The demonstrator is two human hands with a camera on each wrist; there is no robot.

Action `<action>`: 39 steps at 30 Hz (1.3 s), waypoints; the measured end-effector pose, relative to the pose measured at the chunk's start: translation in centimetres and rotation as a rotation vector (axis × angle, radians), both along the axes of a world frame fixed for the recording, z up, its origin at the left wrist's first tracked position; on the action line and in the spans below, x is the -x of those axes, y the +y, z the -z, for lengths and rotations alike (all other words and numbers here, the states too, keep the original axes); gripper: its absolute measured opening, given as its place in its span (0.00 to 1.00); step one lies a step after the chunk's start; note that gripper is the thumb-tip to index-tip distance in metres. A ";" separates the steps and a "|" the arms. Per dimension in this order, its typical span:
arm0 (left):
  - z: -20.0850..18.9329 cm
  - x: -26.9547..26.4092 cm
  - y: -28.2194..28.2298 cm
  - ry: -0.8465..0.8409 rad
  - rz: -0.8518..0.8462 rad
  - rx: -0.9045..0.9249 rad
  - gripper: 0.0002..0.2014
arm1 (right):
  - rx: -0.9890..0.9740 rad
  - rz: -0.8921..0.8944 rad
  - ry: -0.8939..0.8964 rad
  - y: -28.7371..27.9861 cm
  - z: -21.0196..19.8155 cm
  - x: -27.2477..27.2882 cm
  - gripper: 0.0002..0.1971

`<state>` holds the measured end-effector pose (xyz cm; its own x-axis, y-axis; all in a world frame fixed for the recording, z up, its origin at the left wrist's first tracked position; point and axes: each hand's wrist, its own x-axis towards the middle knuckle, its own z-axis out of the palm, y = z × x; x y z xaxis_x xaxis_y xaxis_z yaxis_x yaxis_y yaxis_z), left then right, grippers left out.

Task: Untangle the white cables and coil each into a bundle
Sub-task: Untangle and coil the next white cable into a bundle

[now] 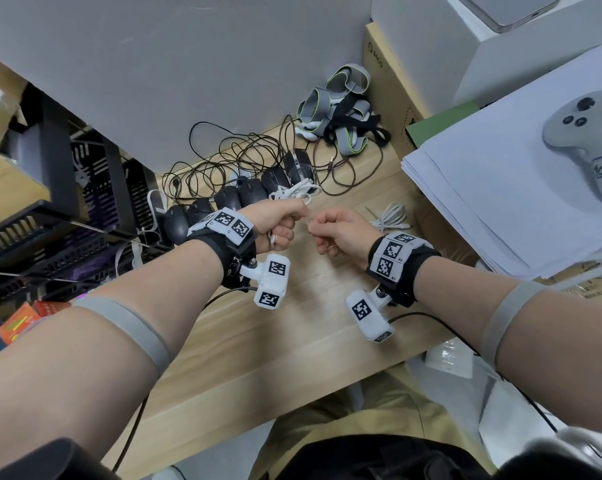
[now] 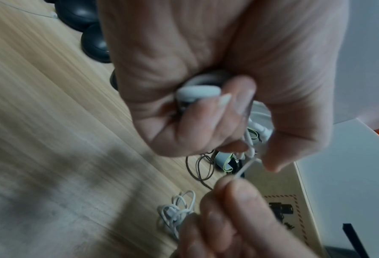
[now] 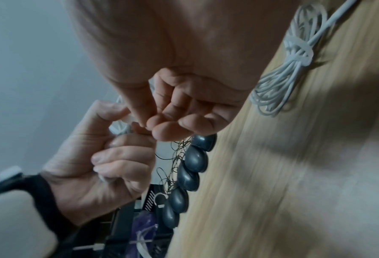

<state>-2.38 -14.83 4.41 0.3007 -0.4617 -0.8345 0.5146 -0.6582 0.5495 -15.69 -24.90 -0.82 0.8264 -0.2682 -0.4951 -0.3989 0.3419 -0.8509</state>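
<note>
I hold both hands close together above the wooden surface (image 1: 292, 341), knuckles almost meeting. My left hand (image 1: 278, 221) is clenched around a loose bunch of white cable (image 1: 294, 192); loops of it spill out past my knuckles toward the grey wall, and in the left wrist view a white plug end (image 2: 198, 92) sits tucked against my curled fingers (image 2: 208, 122). My right hand (image 1: 341, 233) has its grip pinched on a thin strand of the same cable (image 2: 247, 167), thumb against forefinger. That strand runs taut and short between the two hands, its length lying roughly across me from left to right.

Just beyond my right hand, a second white cable bundle (image 1: 389, 218) lies on the surface. It is already coiled and wrapped at its waist; in the right wrist view (image 3: 294, 57) its long axis runs away from my hand along the wood grain.

Beyond my left hand a row of dark computer mice (image 1: 230, 202) sits in a line, touching one another, with their thin black cords (image 1: 237, 157) sprawled in tangled loops toward the wall. Further beyond them lies a heap of grey and black straps (image 1: 341, 109) next to a cardboard box (image 1: 389, 91). Beside my right hand a stack of white paper (image 1: 500, 188) carries a pale controller (image 1: 585, 140). To the left of the mice stand black mesh trays (image 1: 60, 244). Nothing lies between my hands and the surface below.
</note>
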 end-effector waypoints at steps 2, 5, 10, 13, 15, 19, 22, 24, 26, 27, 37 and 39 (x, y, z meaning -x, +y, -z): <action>-0.1 -0.2 -0.1 -0.008 -0.024 0.004 0.17 | 0.029 -0.012 0.033 -0.3 0.8 0.8 0.11; 0.0 -0.2 -0.2 -0.042 0.020 -0.036 0.16 | 0.035 0.003 0.082 -0.5 2.0 1.7 0.10; 0.5 0.5 -0.4 -0.073 0.067 -0.071 0.15 | 0.073 0.029 0.034 -0.2 2.0 1.6 0.05; 0.6 0.9 -0.5 -0.052 0.106 -0.075 0.12 | 0.185 -0.007 -0.056 0.5 1.5 0.5 0.10; 0.6 1.0 -0.5 -0.032 0.112 -0.065 0.10 | 0.190 0.013 -0.073 0.8 1.5 -0.1 0.12; 0.1 1.1 -0.4 -0.036 0.122 -0.063 0.15 | 0.135 0.102 -0.082 1.1 2.0 -0.3 0.11; -0.1 0.9 -0.5 0.016 0.116 -0.063 0.21 | 0.178 0.160 -0.080 1.4 2.0 -0.2 0.09; 0.0 0.7 -0.5 0.076 0.092 -0.046 0.23 | 0.172 0.192 -0.078 1.4 2.3 -0.3 0.09; 0.3 0.6 -0.5 0.067 0.083 -0.066 0.25 | 0.167 0.212 -0.077 1.5 2.4 -0.4 0.11; 0.5 0.6 -0.5 0.048 0.089 -0.075 0.25 | 0.161 0.218 -0.075 1.5 2.4 -0.4 0.11; 0.9 0.5 -0.5 -0.036 0.067 -0.005 0.15 | 0.165 0.123 -0.041 0.5 2.2 -0.4 0.05; 1.0 0.3 -0.6 -0.062 0.059 -0.033 0.18 | 0.173 0.116 -0.032 0.4 2.4 -0.3 0.04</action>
